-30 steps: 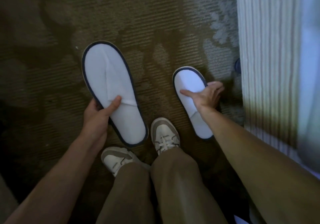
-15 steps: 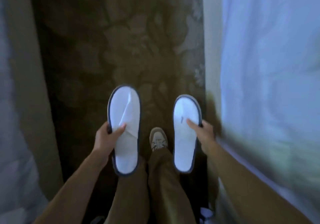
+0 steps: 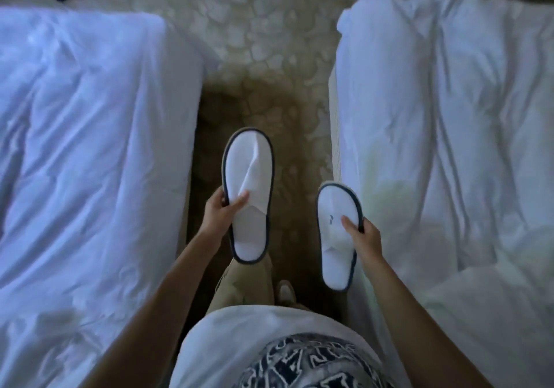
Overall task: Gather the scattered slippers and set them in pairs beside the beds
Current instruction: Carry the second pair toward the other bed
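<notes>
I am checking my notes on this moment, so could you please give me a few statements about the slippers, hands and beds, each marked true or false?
1. Each hand holds one slipper. True: the left hand grips the left slipper, the right hand the right slipper.
2. Both slippers lie on the carpet. False: both are held up above the carpet.
3. The person stands between two beds. True: the left bed and the right bed flank the aisle.
4. The slippers are solid black. False: they are white with dark edging.
5. A slipper rests on the right bed. False: only bedding shows there.
</notes>
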`<state>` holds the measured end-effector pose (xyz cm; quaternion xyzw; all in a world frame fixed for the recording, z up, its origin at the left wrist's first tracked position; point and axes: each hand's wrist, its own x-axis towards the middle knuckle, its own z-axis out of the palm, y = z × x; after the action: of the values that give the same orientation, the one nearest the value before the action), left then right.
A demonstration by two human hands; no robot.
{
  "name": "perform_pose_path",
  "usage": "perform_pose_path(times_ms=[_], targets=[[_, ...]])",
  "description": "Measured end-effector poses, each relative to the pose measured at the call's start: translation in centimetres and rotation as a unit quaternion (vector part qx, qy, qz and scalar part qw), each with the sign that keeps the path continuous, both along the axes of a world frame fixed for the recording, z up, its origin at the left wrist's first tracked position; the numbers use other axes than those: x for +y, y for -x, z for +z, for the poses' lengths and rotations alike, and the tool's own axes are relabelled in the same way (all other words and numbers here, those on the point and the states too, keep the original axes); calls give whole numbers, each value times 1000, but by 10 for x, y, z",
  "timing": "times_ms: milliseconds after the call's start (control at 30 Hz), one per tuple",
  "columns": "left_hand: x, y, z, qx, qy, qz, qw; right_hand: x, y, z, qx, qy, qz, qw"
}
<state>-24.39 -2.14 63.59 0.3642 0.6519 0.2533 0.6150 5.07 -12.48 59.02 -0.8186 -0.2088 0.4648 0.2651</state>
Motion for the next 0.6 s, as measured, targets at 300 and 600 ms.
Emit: perform_pose_path(times_ms=[300, 600], targets=[[112, 12, -55, -50, 87, 119, 988, 56, -11, -20, -44, 139, -57, 988], [365, 61, -29, 31, 28, 59, 997, 397, 19, 46, -37, -15, -20, 999]])
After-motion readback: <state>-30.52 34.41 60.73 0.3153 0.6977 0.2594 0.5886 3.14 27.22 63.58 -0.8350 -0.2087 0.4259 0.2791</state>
